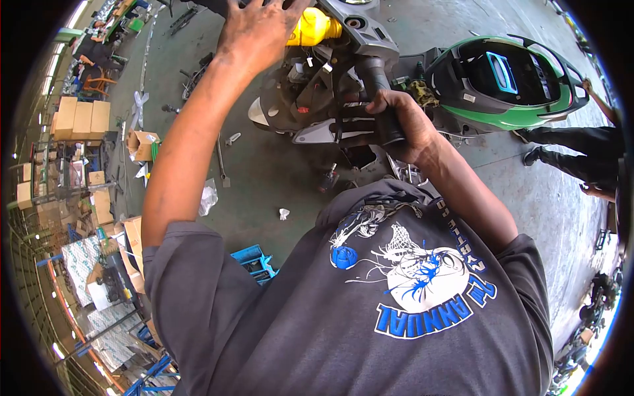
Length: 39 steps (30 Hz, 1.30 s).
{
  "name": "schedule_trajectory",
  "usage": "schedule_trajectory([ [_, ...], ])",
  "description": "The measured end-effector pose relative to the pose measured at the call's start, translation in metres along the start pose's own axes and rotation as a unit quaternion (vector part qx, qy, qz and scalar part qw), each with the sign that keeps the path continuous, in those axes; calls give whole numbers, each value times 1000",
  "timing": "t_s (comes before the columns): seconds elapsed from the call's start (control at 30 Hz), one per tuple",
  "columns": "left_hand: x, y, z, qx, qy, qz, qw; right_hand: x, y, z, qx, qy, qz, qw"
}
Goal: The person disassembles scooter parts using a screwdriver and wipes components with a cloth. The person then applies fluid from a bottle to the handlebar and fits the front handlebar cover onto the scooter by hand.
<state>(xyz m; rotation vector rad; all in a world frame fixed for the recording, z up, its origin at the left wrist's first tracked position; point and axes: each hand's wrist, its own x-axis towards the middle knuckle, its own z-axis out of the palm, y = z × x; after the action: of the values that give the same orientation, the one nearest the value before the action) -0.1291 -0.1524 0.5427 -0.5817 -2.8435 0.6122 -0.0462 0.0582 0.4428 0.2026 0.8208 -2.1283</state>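
My right hand [406,125] is closed around the black handlebar grip [391,122] of a partly stripped scooter, thumb across it. At the top edge, my left hand [257,33] lies palm down over a dark part [208,5], fingers spread and fingertips cut off by the frame. Right beside that hand is a yellow bottle-like container [314,28], partly covered by it. Between my arms, the scooter's dark front panel [300,99] has loose connectors showing. The scooter's green body [528,119] extends right, with its seat area open and a blue-framed piece [502,72] inside.
A blue tool tray [254,263], a long metal tool [222,165] and a crumpled white scrap [284,214] lie on the floor. Cardboard boxes [80,117] and shelving line the left side. Another person's legs [574,148] are close to the scooter's rear at right.
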Motion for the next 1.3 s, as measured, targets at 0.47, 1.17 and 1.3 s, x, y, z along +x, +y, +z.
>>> schedule_trajectory([
  [0.47,7,-9,9,-6,-9,10,1000,4,-2,9,-38,9,-25,999],
  [1.17,6,-14,13,-6,11,32,999,4,-2,9,-14,20,-24,999],
  [1.3,2,-14,10,-24,55,60,996,4,-4,9,-10,22,-16,1000],
])
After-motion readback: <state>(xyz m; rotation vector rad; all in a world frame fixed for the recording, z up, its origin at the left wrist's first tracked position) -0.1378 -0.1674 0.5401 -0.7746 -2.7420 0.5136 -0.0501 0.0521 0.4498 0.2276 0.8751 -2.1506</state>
